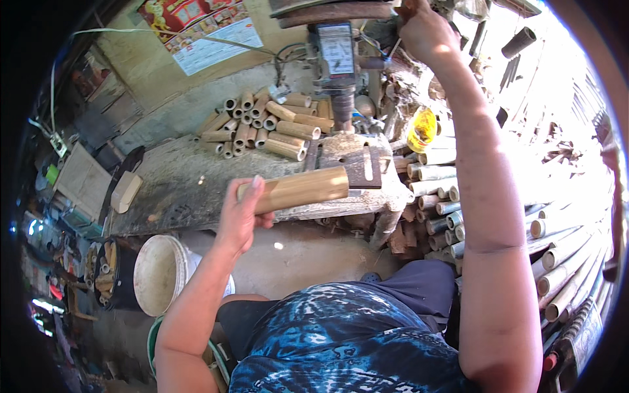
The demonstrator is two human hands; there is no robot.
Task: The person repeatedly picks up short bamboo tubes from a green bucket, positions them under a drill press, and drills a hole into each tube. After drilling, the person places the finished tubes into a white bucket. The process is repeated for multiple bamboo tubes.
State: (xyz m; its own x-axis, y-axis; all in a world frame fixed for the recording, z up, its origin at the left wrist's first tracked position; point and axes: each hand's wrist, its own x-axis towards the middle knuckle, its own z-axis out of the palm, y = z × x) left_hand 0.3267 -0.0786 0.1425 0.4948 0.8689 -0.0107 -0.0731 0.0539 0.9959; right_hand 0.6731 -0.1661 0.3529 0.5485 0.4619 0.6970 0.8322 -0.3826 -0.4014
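Note:
My left hand [239, 213] grips one end of a pale bamboo tube [304, 189], thumb on top and fingers underneath. The tube lies nearly level above the bench's front edge, its far end pointing right, near the drill press table [357, 164]. Above that table stands the drill press [336, 56], its chuck [342, 108] pointing down. My right arm stretches far up, and my right hand [426, 33] is closed beside the machine's head at the top edge. What its curled fingers hold there is hard to make out.
Cut bamboo pieces [252, 124] are heaped on the worn workbench [177, 177] against the wall. A white bucket [160, 275] stands below left. Long bamboo poles [570, 268] and a yellow container [422, 128] are at the right. A wooden block [126, 192] sits on the bench's left end.

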